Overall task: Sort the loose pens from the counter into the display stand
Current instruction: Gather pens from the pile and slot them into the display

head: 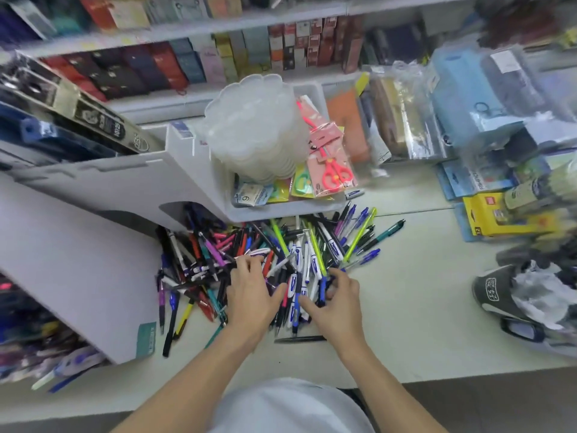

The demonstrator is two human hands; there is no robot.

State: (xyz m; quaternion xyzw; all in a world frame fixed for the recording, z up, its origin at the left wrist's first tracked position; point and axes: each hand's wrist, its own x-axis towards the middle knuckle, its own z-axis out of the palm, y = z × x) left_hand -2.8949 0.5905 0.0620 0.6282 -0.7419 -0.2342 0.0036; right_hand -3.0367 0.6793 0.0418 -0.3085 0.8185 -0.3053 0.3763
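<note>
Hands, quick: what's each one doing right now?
Left hand: open, spread flat on the pen pile.
Right hand: fingers curled around white-and-blue pens.

Little print is legible here. A small blue-and-white packet (249, 195) at the front of the white tray (281, 210) shows a large digit that reads as "6" or "9", depending on which way up it lies. A black box (103, 123) on the left carries white lettering and a round emblem, too blurred to read. A dark bag (496, 292) at the right bears two white characters, unclear. The yellow package (496, 214) has a small red logo, unreadable.
</note>
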